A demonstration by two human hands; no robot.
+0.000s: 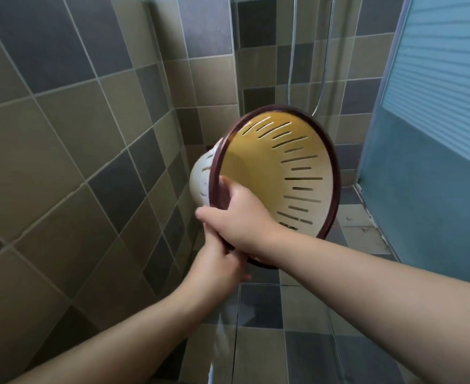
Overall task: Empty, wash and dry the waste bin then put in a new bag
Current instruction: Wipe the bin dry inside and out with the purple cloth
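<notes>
The waste bin [289,173] is a cream plastic basket with slotted walls and a dark maroon rim. It is held up in the air, tipped on its side, with its mouth turned towards me and nothing inside. My right hand [242,220] grips the lower left part of the rim, thumb on the inside. My left hand [222,261] holds the rim just below it, fingers curled round the edge and partly hidden by the right hand.
A tiled wall [62,162] of beige and grey squares runs along the left. A shower hose [293,51] hangs at the back. A blue frosted door panel [436,120] stands on the right. The tiled floor [283,342] lies below.
</notes>
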